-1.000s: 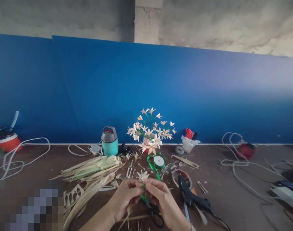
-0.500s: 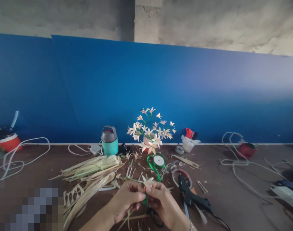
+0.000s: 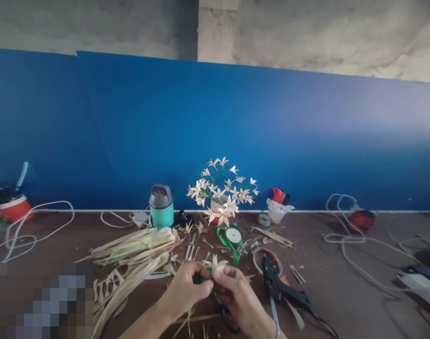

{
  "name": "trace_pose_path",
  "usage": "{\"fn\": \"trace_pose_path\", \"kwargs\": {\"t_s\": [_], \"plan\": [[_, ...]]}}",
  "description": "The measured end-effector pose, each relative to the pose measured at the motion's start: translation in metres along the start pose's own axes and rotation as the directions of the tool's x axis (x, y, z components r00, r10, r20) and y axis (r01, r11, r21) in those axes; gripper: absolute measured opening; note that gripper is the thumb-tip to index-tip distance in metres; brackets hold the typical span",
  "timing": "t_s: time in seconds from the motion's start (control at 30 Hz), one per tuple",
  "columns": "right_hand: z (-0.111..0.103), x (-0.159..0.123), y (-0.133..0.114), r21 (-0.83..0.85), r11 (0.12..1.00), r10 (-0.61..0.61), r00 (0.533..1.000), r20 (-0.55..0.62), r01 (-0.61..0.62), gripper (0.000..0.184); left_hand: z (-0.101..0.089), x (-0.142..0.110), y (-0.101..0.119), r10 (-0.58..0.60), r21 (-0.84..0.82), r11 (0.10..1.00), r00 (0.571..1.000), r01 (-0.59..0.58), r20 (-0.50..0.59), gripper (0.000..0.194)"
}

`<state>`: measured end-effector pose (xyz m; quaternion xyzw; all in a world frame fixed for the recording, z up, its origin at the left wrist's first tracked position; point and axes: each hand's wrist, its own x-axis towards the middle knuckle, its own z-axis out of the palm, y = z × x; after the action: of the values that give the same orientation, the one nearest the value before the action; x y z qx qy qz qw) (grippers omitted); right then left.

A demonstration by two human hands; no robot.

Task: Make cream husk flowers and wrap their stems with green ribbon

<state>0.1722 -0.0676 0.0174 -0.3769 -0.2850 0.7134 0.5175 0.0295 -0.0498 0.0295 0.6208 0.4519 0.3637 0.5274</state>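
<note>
A pale husk flower stands between my two hands, petals up, with a bit of green ribbon below it. My right hand pinches the flower's base between thumb and fingers. Close against it, my left hand is closed, its thumb and fingers pressed on the green ribbon under the petals. Just beyond my hands lies a spool of green ribbon with a loose tail reaching toward them. Behind that, a bunch of similar flowers fills a red and white pot. The flower's stem is mostly hidden by my fingers.
Dried corn husks lie left, near a turquoise jug. On the right are a black glue gun with its cord, a tape roll and a white cup. A blue panel closes off the back.
The flower has turned a little between my fingers and sits slightly lower. My left fingers have shifted at the green ribbon beneath it. The things on the table stay put.
</note>
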Motion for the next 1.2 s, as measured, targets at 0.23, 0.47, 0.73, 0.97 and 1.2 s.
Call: {"fn": "trace_pose_path", "kwargs": {"t_s": [0.23,0.47,0.73,0.97,1.2], "plan": [[-0.001,0.002,0.002,0.000,1.000,0.004,1.000,-0.008,-0.004,0.030,0.007,-0.003,0.013,-0.022,0.089,0.996,0.996,0.030,-0.089,0.011],[-0.001,0.002,0.003,-0.063,0.998,-0.021,1.000,0.015,0.022,0.032,0.006,-0.004,0.017,-0.024,0.084,0.996,0.997,0.031,-0.080,0.011],[0.002,-0.001,0.000,-0.097,0.995,-0.032,0.999,0.025,0.034,0.036,0.003,-0.006,0.020,-0.225,-0.067,0.972,0.974,0.226,0.019,0.011],[0.009,-0.005,-0.006,-0.144,0.989,-0.051,0.998,-0.028,0.047,0.038,0.002,-0.007,0.018,-0.137,-0.049,0.989,0.990,0.138,0.020,0.008],[0.006,-0.006,-0.008,-0.221,0.965,-0.144,0.990,0.005,0.141,0.033,0.000,-0.005,0.014,0.196,0.149,0.973,0.974,-0.179,-0.110,0.011]]}}
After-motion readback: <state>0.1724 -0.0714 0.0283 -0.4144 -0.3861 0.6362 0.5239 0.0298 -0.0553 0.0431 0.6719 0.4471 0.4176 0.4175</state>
